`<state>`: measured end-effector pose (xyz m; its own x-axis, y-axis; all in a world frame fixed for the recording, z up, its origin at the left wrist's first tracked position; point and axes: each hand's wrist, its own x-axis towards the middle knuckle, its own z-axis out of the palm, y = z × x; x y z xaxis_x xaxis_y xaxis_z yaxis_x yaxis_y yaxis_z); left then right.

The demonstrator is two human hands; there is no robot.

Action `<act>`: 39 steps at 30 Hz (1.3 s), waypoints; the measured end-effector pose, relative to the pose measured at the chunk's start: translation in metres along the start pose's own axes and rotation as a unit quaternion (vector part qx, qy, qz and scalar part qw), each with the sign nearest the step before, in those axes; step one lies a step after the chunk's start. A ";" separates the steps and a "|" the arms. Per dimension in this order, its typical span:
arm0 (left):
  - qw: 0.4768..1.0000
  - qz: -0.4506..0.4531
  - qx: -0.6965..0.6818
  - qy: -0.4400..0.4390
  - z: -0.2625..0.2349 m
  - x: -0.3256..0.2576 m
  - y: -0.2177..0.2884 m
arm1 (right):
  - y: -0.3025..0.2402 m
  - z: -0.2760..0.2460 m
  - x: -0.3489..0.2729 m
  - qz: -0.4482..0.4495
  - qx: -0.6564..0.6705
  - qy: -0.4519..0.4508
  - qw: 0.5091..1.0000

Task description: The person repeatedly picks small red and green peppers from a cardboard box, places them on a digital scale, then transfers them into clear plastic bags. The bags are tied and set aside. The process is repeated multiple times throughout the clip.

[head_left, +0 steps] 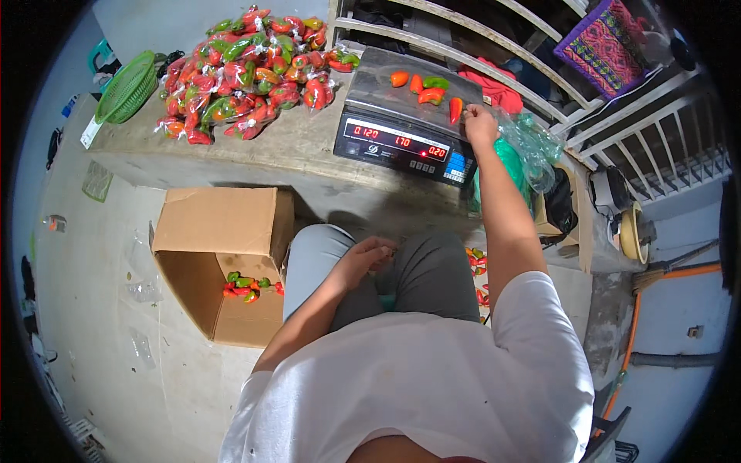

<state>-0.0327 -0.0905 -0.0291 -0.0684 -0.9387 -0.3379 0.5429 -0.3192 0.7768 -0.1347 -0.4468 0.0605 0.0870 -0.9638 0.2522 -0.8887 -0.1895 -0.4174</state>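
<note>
A flat-topped digital scale (370, 147) with a lit red display stands on the ledge. On its dark plate lie several loose peppers: an orange one (399, 79), a green one (436, 82), an orange-red one (431, 96) and others. My right hand (480, 125) is at the plate's right edge with bent fingers, right beside a red pepper (455, 110); whether the fingertips grip anything is hidden. My left hand (364, 261) hovers over or rests on my lap between the thighs, its fingers loosely extended and nothing visible in them.
Clear-bagged red and green peppers (247, 77) are heaped left of the scale, beside a green basket (126, 86). A cardboard box (224, 224) on the floor holds loose peppers. Green and clear plastic bags (532, 154) hang right of the scale. White bars (463, 31) rise behind.
</note>
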 end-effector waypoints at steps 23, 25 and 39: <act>0.998 -0.015 -0.066 -0.002 -0.004 0.001 -0.001 | 0.058 -0.024 -0.119 -0.232 0.107 0.039 0.966; 0.999 -0.020 -0.040 0.002 -0.003 0.001 0.001 | 0.097 -0.030 -0.153 -0.138 0.092 -0.022 0.986; 0.997 -0.051 -0.021 0.048 -0.003 0.001 0.000 | 0.171 -0.034 -0.157 -0.043 0.157 0.058 0.985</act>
<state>-0.0304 -0.0914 -0.0311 -0.0458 -0.8843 -0.4647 0.5715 -0.4048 0.7138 -0.3159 -0.3211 -0.0208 0.0875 -0.9171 0.3889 -0.6959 -0.3356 -0.6349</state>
